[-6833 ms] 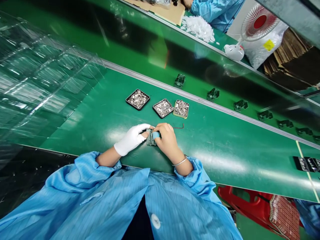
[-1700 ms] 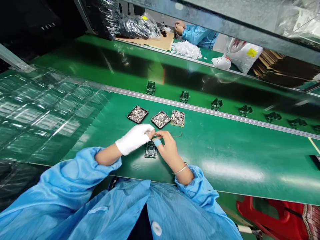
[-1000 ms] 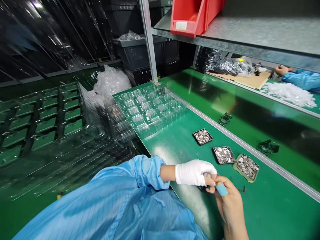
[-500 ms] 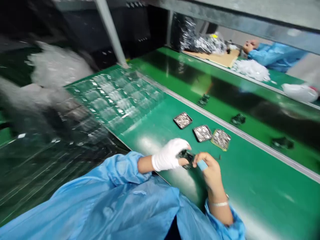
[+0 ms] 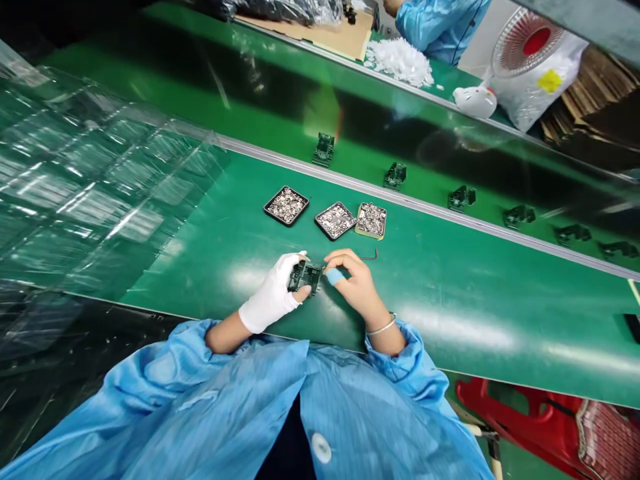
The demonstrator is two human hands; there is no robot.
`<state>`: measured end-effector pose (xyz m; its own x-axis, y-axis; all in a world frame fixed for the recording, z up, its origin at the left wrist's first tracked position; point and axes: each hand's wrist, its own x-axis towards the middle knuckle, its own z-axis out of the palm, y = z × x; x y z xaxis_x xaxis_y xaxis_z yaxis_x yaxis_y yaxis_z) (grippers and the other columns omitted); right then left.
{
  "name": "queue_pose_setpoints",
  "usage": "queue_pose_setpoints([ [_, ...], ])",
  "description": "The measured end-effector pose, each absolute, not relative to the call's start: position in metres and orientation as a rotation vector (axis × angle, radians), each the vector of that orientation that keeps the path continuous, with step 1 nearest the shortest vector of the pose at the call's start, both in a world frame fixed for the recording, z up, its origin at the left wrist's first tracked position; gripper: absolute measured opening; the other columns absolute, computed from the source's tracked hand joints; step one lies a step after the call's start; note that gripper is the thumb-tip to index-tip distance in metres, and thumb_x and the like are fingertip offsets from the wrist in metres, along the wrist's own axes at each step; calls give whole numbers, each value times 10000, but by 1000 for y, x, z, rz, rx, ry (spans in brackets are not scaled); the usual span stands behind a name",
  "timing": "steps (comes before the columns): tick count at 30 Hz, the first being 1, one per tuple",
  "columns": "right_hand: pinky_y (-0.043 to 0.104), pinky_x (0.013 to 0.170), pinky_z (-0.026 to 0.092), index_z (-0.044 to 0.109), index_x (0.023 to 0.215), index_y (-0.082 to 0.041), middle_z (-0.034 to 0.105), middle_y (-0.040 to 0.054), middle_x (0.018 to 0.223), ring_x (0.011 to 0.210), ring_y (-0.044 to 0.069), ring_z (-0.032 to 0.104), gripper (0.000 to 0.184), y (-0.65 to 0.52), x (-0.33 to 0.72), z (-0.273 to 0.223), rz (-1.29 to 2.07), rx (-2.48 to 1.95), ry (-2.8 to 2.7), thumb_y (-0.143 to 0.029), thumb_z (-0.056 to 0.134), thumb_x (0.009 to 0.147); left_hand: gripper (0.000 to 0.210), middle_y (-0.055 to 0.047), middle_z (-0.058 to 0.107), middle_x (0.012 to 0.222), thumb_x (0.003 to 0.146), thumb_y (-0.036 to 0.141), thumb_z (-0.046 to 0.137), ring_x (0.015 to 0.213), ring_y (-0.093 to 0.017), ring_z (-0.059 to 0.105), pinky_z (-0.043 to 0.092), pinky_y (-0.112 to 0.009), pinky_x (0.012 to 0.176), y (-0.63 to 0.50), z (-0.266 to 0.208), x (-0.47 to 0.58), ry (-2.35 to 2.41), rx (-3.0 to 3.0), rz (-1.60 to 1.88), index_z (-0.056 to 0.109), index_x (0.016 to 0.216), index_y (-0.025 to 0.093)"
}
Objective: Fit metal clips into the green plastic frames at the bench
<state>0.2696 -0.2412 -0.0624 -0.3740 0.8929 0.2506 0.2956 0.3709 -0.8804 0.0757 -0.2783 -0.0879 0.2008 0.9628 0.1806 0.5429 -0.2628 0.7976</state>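
My left hand, in a white glove with bare fingertips, grips a small green circuit board assembly above the green bench. At the board's right edge is my right hand, bare, with light-blue tape around the thumb. Its thumb and forefinger are pinched together; anything between them is too small to make out. Just beyond the hands lie a black tray, another black tray and a yellowish tray, all filled with small silvery metal parts. A thin L-shaped hex key rests near my right hand.
Several similar boards sit along the green belt behind a metal rail. Clear plastic blister trays cover the left side. Across the belt are a co-worker's blue sleeve, white pieces and a fan. A red chair stands lower right.
My view has swung to the right, bringing the fan, the red chair and more boards on the belt into sight. Both hands remain at the circuit board.
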Motion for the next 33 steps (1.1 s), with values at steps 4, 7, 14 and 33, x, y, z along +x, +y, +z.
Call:
queue_pose_setpoints([
  [4, 386, 934, 453, 582, 828, -220, 641, 68, 1048, 1026, 195, 581, 95, -246, 266, -57, 801, -881, -2050, -157, 516, 853, 402, -113, 581, 1064, 842, 468, 503, 1002, -247, 588, 496, -406, 901, -279, -77, 76, 1387, 1987, 934, 481, 1112, 172],
  [7, 396, 938, 442, 569, 859, -229, 634, 63, 1049, 1026, 198, 571, 127, -249, 264, -57, 766, -884, -2117, -128, 493, 844, 384, -117, 581, 1061, 841, 449, 505, 989, -251, 578, 489, -400, 892, -278, -72, 79, 1391, 2075, 933, 497, 1101, 168],
  [14, 389, 936, 432, 555, 885, -227, 616, 64, 1046, 1025, 199, 556, 146, -249, 265, -59, 753, -894, -2140, -110, 478, 841, 434, -117, 591, 1077, 793, 469, 530, 994, -269, 570, 477, -419, 899, -278, -70, 80, 1451, 2070, 820, 511, 1121, 185],
  [33, 353, 894, 476, 503, 848, -222, 564, 74, 972, 984, 193, 548, 161, -254, 255, -64, 779, -996, -1939, -85, 448, 784, 370, -111, 613, 1107, 801, 293, 467, 1035, -247, 596, 491, -406, 939, -275, -57, 84, 1395, 2069, 833, 502, 1147, 164],
])
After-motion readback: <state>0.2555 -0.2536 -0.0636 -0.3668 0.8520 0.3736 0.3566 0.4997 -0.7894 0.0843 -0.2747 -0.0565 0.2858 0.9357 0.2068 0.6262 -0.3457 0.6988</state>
